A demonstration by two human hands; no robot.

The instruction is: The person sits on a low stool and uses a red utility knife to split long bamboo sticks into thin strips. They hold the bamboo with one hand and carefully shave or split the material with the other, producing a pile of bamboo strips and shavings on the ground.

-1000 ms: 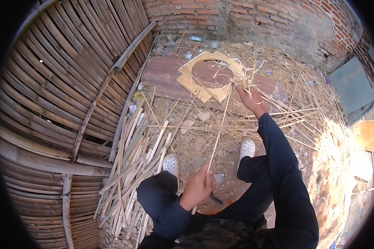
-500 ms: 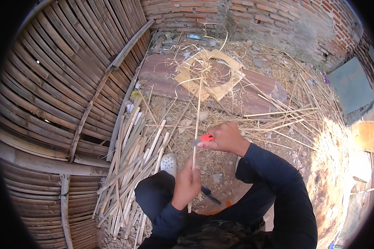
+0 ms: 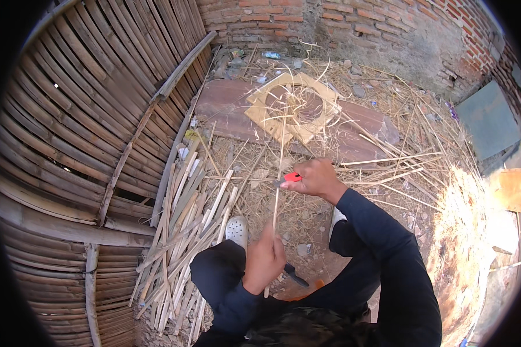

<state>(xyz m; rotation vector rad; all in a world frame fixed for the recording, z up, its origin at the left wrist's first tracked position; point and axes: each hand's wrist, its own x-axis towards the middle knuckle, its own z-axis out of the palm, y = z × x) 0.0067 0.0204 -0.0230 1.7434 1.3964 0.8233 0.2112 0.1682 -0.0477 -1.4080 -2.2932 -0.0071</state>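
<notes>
My left hand (image 3: 263, 261) is closed around the near part of a thin, pale bamboo strip (image 3: 282, 144) that points away from me. Farther along it, my right hand (image 3: 317, 178) grips a knife (image 3: 294, 176) with a red handle. Its grey blade lies against the strip. The strip's far end reaches a tan board with a large round hole (image 3: 265, 117), where curled shavings (image 3: 295, 103) are heaped. A dark, flat tool with an orange end (image 3: 297, 276) lies between my legs, partly hidden.
Split bamboo sticks (image 3: 182, 243) are piled at the left, beside a bamboo slat wall (image 3: 81, 127). A brown sheet (image 3: 226, 107) lies under the board. Thin strips (image 3: 388, 165) litter the ground at right. A brick wall (image 3: 364, 29) stands behind.
My right hand and the knife have moved a little away from me along the strip. My left hand keeps its hold. The curled shavings at the far end have shifted.
</notes>
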